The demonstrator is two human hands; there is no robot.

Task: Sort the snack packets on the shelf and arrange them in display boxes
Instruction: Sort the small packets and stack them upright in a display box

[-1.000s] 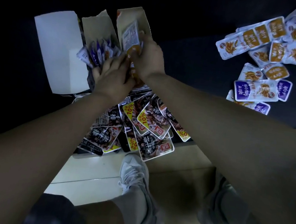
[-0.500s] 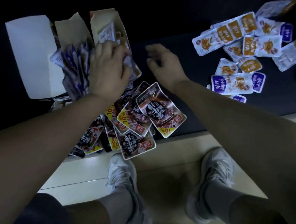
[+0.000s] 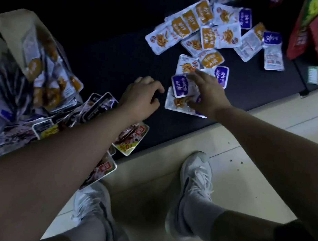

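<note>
Reaching onto a purple packet (image 3: 181, 85) at the near edge of the loose snack packets (image 3: 208, 34) on the dark shelf (image 3: 122, 53) with the right hand (image 3: 208, 95), fingers stretched flat. Hovering just beside with the left hand (image 3: 140, 97), loosely curled, holding nothing. Far left, packet-stuffed display box (image 3: 14, 20), blurred.

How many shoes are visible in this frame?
2. Left shoe at bottom centre, partly covered by the left forearm; right shoe to its right, toe near the shelf edge.
</note>
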